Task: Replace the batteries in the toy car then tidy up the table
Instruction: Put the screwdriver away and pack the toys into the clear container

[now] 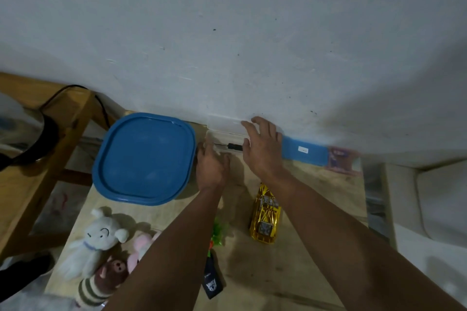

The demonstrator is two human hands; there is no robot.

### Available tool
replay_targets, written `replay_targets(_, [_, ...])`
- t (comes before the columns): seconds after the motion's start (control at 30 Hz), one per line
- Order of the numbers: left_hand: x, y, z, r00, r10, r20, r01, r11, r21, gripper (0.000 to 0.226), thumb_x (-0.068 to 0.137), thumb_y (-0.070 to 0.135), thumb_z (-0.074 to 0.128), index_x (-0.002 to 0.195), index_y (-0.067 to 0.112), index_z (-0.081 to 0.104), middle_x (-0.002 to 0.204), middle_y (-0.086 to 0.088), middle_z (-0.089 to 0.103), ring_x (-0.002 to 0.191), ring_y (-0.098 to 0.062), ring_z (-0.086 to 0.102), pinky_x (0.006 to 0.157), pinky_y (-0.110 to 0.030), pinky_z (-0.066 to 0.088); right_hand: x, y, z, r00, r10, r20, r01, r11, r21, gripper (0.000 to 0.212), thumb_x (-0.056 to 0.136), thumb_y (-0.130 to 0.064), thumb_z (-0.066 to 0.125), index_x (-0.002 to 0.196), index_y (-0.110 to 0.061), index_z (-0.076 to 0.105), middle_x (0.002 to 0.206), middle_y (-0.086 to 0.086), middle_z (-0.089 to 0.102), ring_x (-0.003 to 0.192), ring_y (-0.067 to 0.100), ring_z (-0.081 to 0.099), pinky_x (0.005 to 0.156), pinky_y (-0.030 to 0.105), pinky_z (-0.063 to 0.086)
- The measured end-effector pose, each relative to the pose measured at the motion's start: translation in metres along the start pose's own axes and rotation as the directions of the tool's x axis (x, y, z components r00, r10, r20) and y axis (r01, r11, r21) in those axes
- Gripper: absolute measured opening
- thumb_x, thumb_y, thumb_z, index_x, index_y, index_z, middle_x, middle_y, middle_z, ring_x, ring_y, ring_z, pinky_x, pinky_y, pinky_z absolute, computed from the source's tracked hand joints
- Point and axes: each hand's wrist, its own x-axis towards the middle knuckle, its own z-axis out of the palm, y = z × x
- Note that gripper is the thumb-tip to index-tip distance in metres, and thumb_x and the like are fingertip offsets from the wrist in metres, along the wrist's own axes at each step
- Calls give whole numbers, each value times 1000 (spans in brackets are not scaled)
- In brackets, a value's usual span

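Reaching toward the wall, both hands hover at the far edge of the worktop (316, 212). The left hand (211, 168) has its fingers loosely extended and holds nothing, just beside the blue lid (144, 159). The right hand (261, 145) is spread flat, fingers straight, over a clear box (222, 131) with a small screwdriver (228, 146) lying at it; whether the palm touches the box is unclear. The gold toy car (265, 214) lies on the worktop below the right wrist. Plush toys (98, 242) lie near the left corner.
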Motion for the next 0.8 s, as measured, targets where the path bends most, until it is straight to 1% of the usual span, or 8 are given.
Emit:
replay_targets(0.07, [0,1,0,1000,2,-5,-2,1000,-12,82,99,33,65,166,33,16,163,-15,35,138,-39,50,107,-53,51,2,3,-5,1000,-16,23,16,1000,-26,53,88,-25,61,140,-26,50,139,3,48,127,26,42,95,45,37])
replay_targets(0.17, [1,-1,-1,999,26,-20,-27,999,-21,79,100,28,64,165,30,20,160,-16,38,136,-38,51,107,-49,51,2,4,-5,991,-29,130,38,997,-67,57,89,-26,60,144,-24,47,142,2,49,128,27,43,96,47,36])
replay_targets(0.3, [1,-1,-3,999,20,-33,-21,999,-35,75,100,23,63,164,24,24,158,-18,43,138,-38,51,109,-46,49,1,6,-6,987,-57,147,68,995,-75,53,90,-22,59,143,-21,51,137,3,52,123,28,46,94,47,37])
replay_targets(0.43, [-4,2,-6,999,-30,-36,26,995,-100,80,100,21,62,166,16,18,159,-17,46,139,-35,52,110,-43,46,-3,5,-8,983,-79,165,99,988,-115,47,93,-20,56,140,-18,55,125,5,55,111,29,49,88,45,38])
replay_targets(0.57, [-7,1,-8,996,-90,-22,86,990,-115,85,100,23,61,167,13,9,156,-18,49,139,-37,52,110,-43,45,-15,5,-7,965,-68,252,101,987,-122,36,94,-25,55,128,-20,64,123,3,53,112,27,47,86,43,41])
replay_targets(0.67, [-6,2,-9,999,-28,-41,24,994,-110,72,100,24,60,164,17,26,152,-16,53,138,-36,52,107,-39,45,-27,6,-4,942,-67,330,107,989,-106,36,93,-24,53,127,-20,65,133,2,50,122,27,46,93,46,40])
replay_targets(0.73, [-5,-1,-8,1000,9,-14,-9,1000,-27,63,103,26,57,161,14,35,159,-18,43,144,-37,46,113,-43,42,-33,4,-2,929,-69,363,116,987,-109,39,94,-23,52,131,-19,61,138,4,48,127,27,45,97,47,40])
replay_targets(0.8, [-3,-3,-7,1000,15,20,-15,999,40,62,104,29,54,161,13,36,164,-20,34,148,-39,40,115,-46,40,-35,2,-1,926,-63,373,114,987,-117,40,93,-23,52,133,-19,59,141,4,47,130,27,43,98,47,40])
